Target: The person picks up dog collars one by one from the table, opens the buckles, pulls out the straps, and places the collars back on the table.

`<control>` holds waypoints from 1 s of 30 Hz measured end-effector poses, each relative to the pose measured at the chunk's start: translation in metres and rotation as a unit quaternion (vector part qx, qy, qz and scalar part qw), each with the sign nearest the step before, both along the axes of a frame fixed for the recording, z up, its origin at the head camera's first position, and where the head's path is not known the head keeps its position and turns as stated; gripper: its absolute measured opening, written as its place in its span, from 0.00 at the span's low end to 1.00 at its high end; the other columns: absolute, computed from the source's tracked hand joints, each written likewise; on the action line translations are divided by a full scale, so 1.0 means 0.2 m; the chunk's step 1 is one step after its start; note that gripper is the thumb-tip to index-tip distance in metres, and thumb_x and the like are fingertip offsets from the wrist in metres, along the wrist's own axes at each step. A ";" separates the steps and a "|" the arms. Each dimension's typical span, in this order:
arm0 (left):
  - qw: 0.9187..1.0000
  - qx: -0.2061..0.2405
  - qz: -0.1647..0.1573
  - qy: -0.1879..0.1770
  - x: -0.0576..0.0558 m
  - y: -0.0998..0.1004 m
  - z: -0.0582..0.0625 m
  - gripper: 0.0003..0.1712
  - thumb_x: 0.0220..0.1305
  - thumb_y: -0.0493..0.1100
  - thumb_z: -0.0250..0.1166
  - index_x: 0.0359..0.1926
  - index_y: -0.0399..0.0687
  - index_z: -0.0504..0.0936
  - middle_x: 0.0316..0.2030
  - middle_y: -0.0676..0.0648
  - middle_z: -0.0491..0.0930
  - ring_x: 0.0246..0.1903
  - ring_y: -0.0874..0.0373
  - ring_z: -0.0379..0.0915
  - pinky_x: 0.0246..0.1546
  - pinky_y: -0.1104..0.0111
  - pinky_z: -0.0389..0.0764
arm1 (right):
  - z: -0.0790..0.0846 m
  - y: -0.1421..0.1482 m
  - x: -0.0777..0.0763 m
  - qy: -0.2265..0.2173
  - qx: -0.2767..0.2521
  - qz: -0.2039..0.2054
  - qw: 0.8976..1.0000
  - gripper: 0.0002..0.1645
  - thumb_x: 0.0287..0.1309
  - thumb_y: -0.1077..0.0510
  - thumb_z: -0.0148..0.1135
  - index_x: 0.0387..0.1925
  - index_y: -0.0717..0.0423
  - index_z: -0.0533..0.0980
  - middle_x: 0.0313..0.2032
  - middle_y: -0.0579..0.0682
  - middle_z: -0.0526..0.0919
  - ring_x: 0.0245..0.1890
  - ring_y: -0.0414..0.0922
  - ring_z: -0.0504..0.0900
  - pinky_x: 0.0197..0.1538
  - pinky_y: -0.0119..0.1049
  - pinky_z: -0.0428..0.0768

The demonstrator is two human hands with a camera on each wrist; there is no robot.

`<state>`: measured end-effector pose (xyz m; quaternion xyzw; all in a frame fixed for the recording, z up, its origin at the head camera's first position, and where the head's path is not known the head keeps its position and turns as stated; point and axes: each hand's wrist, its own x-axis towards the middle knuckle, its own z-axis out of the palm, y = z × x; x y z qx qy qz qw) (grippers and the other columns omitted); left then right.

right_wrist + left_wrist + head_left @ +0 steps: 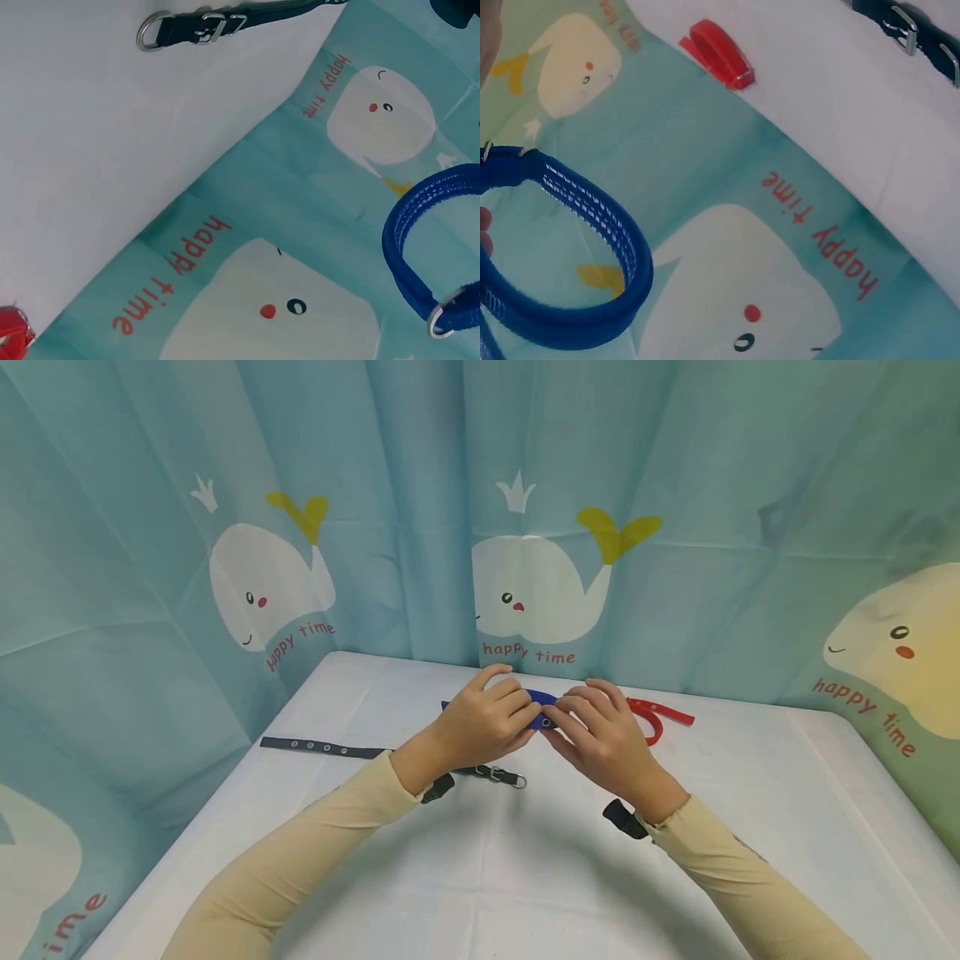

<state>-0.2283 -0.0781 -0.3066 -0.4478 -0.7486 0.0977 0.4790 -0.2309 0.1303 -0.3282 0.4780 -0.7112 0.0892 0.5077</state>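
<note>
Both hands are raised over the far part of the table, holding a blue collar (pixel 634 255) bent into a loop. My left hand (pixel 480 720) grips it from the left, fingers curled, with a strap end showing past the hand. From the right, the fingers and thumb of my right hand (pixel 606 742) pinch the collar near a metal eyelet. The right wrist view shows a metal D-ring (pixel 442 315) on the blue loop. Much of the buckle area is hidden behind the fingers in the head view.
A black collar (pixel 322 748) with eyelets and a buckle lies stretched out on the white table (pixel 480 877), partly behind the left forearm. A red collar (pixel 675 716), curled up, lies behind the right hand. Blue whale-print curtains (pixel 420 485) hang behind the table.
</note>
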 end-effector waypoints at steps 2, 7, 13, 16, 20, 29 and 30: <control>1.000 0.004 0.002 0.003 0.00 0.00 0.00 0.12 0.54 0.52 0.65 0.34 0.52 0.85 0.30 0.54 0.84 0.35 0.61 0.78 0.52 0.61 0.75 | 0.00 0.00 0.00 0.014 -0.003 0.008 1.000 0.21 0.67 0.52 0.50 0.34 0.63 0.82 0.29 0.54 0.83 0.34 0.50 0.80 0.45 0.50 0.77; 1.000 0.015 0.003 -0.007 0.00 -0.01 -0.02 0.12 0.51 0.53 0.68 0.34 0.54 0.85 0.30 0.55 0.85 0.35 0.60 0.77 0.52 0.61 0.74 | 0.00 0.01 0.01 0.039 -0.011 0.021 0.999 0.21 0.67 0.53 0.50 0.32 0.62 0.83 0.27 0.53 0.84 0.31 0.49 0.80 0.43 0.49 0.78; 1.000 0.002 -0.005 0.003 0.00 0.00 -0.02 0.12 0.53 0.52 0.66 0.34 0.52 0.85 0.30 0.54 0.84 0.35 0.61 0.77 0.53 0.61 0.74 | 0.00 0.01 0.01 0.023 -0.007 0.017 1.000 0.22 0.66 0.50 0.51 0.34 0.62 0.83 0.28 0.53 0.83 0.33 0.50 0.80 0.44 0.50 0.77; 1.000 0.002 -0.007 0.005 0.00 0.00 -0.02 0.12 0.53 0.53 0.67 0.34 0.53 0.85 0.29 0.55 0.84 0.35 0.61 0.77 0.52 0.61 0.74 | 0.00 0.01 0.01 0.028 -0.003 0.016 0.999 0.22 0.67 0.50 0.50 0.33 0.62 0.84 0.27 0.53 0.83 0.32 0.49 0.80 0.44 0.50 0.77; 1.000 0.013 -0.006 -0.012 -0.01 -0.01 -0.03 0.12 0.51 0.54 0.68 0.34 0.54 0.85 0.29 0.55 0.84 0.35 0.61 0.77 0.52 0.62 0.74 | 0.00 0.01 0.01 0.038 -0.006 0.022 0.999 0.22 0.67 0.51 0.51 0.31 0.61 0.84 0.26 0.53 0.84 0.31 0.49 0.80 0.43 0.50 0.78; 1.000 0.005 -0.011 -0.007 -0.02 -0.01 -0.04 0.13 0.52 0.54 0.67 0.34 0.51 0.86 0.29 0.54 0.84 0.35 0.61 0.77 0.53 0.61 0.74 | -0.01 0.00 0.00 0.008 0.011 0.006 1.000 0.23 0.66 0.48 0.51 0.33 0.61 0.84 0.28 0.52 0.83 0.34 0.49 0.80 0.46 0.50 0.76; 1.000 0.005 -0.011 -0.008 -0.01 -0.01 -0.03 0.13 0.52 0.54 0.67 0.34 0.52 0.86 0.29 0.54 0.84 0.35 0.61 0.77 0.53 0.61 0.74 | -0.01 0.00 0.00 0.012 0.013 0.007 1.000 0.23 0.66 0.48 0.51 0.32 0.61 0.84 0.27 0.52 0.83 0.34 0.49 0.80 0.46 0.50 0.76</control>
